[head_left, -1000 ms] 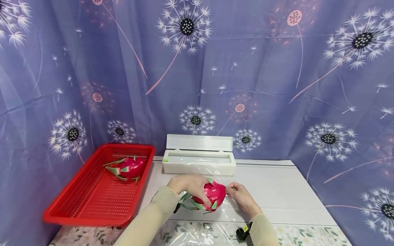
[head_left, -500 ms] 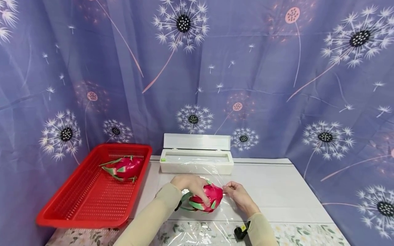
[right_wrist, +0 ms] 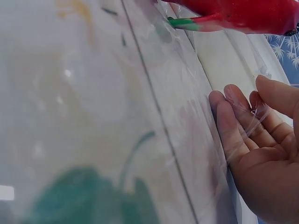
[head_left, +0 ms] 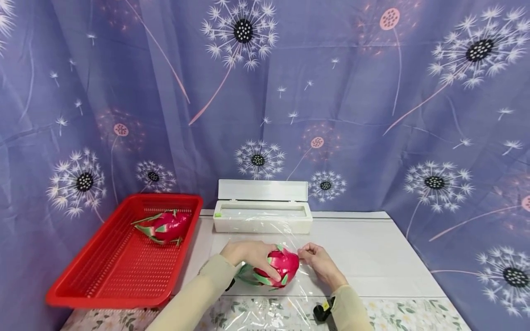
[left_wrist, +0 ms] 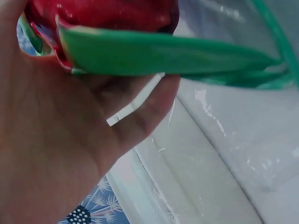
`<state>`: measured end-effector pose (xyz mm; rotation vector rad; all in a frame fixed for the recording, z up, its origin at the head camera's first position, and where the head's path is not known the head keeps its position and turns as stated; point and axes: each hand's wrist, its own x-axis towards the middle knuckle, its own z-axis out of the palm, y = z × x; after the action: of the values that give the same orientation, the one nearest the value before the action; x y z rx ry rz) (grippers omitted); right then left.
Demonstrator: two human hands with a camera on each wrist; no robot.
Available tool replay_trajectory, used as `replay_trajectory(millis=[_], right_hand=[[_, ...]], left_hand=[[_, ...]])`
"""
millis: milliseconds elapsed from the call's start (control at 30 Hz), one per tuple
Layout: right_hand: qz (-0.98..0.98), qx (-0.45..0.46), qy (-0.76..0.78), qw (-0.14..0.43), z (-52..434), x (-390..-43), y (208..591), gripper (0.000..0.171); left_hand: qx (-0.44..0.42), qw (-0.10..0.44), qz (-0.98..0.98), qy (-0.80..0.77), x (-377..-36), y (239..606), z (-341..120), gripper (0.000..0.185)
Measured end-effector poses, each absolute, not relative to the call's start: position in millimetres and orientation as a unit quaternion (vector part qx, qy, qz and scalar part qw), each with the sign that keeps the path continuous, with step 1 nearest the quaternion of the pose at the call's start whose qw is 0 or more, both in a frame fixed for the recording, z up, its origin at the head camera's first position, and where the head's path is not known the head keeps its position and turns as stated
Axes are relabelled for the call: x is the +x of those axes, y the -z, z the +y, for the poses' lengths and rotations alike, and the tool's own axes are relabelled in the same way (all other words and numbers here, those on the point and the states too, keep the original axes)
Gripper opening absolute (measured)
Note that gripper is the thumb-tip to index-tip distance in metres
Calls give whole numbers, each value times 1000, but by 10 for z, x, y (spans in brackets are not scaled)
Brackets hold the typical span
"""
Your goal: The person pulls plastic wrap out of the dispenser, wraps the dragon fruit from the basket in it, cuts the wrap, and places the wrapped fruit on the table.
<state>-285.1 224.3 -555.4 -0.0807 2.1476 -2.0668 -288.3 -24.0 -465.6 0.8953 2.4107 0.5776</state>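
Observation:
My left hand [head_left: 250, 257] holds a red dragon fruit [head_left: 287, 261] from above, with the thumb across its near side. Long green leaf tips [left_wrist: 163, 53] trail from the fruit in the left wrist view. The fruit is over a sheet of clear plastic wrap [head_left: 265, 315] on the table. Just right of the fruit, my right hand [head_left: 325, 265] pinches the wrap; a bunched bit of film [right_wrist: 254, 119] shows between thumb and fingers in the right wrist view.
Behind the hands stands a white wrap dispenser [head_left: 262, 225], its lid [head_left: 262, 189] raised, film running out toward me. On the left, a red plastic basket [head_left: 60, 294] holds another dragon fruit [head_left: 167, 226]. A blue patterned curtain [head_left: 352, 92] surrounds the table.
The head view has shifted slightly, so everything sits a little further left. The dragon fruit has come slightly nearer to me with the left hand. The right hand keeps its pinch on the wrap.

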Motion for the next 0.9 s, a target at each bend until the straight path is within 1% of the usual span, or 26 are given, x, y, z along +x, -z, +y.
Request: replay_trajectory(millis=[167,367,433,700,800,900], right_hand=[[723,-21,687,76,2244,-2813,5566,11],[724,-24,685,74,2237,-2783,5598,11],[726,-21,683,73,2232,-2786,5606,11],[730,-15,680,70,2214,-2793,5581,13],[728,-22,682,71,2202,-2800,5541,13],[728,-27,681,68,2211,-2792,5484,17]], left_hand=[[337,218,894,-201,-2750,4724,-250,81],[347,163,908,-167,-2597,4769,-252,98],[345,152,911,-165,-2573,4786,-259,101],[338,150,910,-187,-2575,4818,-396,103],[320,140,917,-190,-2550,4812,-537,103],[316,124,921,-192,-2509,4801,-660,103]])
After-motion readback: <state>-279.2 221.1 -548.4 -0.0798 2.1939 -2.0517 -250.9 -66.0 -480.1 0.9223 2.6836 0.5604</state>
